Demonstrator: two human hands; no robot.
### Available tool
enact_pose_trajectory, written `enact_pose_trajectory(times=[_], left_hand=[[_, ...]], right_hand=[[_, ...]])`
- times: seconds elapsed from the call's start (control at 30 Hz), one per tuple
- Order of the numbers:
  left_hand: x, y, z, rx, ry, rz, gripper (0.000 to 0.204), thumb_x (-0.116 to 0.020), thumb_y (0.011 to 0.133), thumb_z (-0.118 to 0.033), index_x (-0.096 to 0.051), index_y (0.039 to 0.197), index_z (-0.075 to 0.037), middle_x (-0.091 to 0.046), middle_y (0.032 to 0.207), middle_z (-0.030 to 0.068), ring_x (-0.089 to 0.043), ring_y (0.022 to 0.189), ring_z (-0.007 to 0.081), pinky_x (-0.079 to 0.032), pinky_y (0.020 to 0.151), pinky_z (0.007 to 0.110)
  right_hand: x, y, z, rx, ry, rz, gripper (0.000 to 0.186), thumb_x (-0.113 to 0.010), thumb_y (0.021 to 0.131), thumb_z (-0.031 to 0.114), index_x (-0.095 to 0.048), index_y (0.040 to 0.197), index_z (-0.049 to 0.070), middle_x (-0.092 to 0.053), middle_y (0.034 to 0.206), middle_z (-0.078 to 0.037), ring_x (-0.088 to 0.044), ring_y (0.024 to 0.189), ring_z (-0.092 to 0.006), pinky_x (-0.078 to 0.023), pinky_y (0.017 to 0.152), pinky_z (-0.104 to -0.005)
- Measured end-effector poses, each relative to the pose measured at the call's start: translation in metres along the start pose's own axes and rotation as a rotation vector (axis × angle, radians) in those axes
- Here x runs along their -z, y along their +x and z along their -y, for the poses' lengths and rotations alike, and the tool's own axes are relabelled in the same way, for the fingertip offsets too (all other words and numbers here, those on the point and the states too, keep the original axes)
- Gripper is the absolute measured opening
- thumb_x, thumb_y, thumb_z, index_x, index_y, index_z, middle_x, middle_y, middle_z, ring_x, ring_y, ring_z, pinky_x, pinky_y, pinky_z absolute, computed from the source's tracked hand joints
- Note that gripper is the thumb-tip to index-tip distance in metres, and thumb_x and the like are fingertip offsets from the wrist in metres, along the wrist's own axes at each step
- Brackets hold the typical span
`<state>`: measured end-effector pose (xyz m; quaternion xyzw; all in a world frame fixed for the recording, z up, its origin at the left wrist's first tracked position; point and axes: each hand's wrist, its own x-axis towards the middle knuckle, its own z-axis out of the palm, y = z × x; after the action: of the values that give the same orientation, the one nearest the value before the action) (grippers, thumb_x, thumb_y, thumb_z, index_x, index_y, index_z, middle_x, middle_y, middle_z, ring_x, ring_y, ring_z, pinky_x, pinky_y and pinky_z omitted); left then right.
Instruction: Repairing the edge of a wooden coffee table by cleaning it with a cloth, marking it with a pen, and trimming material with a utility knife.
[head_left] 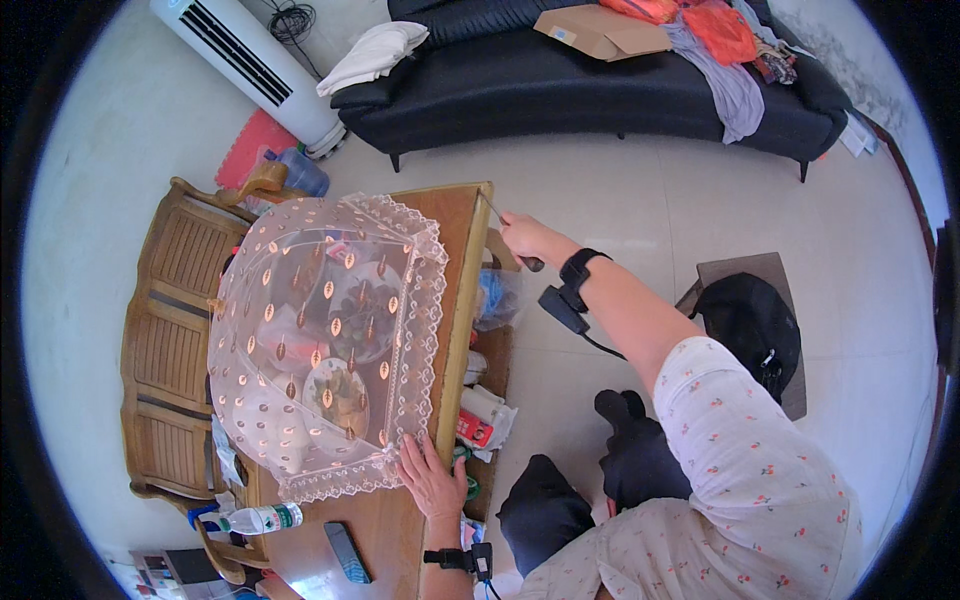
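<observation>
My right hand [530,238] is closed round the dark handle of a slim tool [489,203] that looks like a screwdriver. Its thin metal shaft points at the far right corner of the wooden table [465,215]; whether the tip touches the wood I cannot tell. Fingers spread, my left hand [433,480] lies on the table's right edge, against the lace hem of a sheer pink food cover [262,325]. Under the cover, dimly seen through the mesh, are a plate of food [337,398] and other dishes.
A water bottle [262,519] and a phone [347,552] lie on the table's near part. Cartons and bags fill a shelf [497,375] below its right edge. A wooden bench [170,345] stands left, a black sofa [560,100] beyond, and a stool bearing a black bag [745,325] right.
</observation>
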<state>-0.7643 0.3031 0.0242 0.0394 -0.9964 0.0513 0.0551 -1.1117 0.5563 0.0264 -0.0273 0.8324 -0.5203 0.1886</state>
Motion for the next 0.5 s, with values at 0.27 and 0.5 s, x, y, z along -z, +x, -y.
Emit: enact_pose_trajectory(times=[0.27,0.5], left_hand=[[0.003,-0.002,0.002,0.016,-0.006,0.027,0.076,-0.065,0.073,-0.034,-0.031,0.133,-0.003,-0.022,0.142,0.0212,-0.02,0.131,0.0372,-0.016,0.106,0.052],[0.001,-0.004,0.006,0.013,0.013,0.033,0.075,-0.064,0.074,-0.034,-0.031,0.132,-0.002,-0.022,0.142,0.0215,-0.021,0.13,0.0375,-0.017,0.105,0.053]], right_hand=[[0.003,-0.008,-0.002,-0.104,0.352,0.081,0.047,-0.035,0.093,0.02,-0.026,0.139,0.013,-0.049,0.054,-0.002,-0.044,0.041,-0.013,-0.038,0.042,-0.0293],[-0.011,-0.035,-0.014,-0.061,0.43,0.154,0.049,-0.036,0.093,0.022,-0.025,0.139,0.008,-0.047,0.05,-0.001,-0.044,0.041,-0.0127,-0.038,0.043,-0.0298]])
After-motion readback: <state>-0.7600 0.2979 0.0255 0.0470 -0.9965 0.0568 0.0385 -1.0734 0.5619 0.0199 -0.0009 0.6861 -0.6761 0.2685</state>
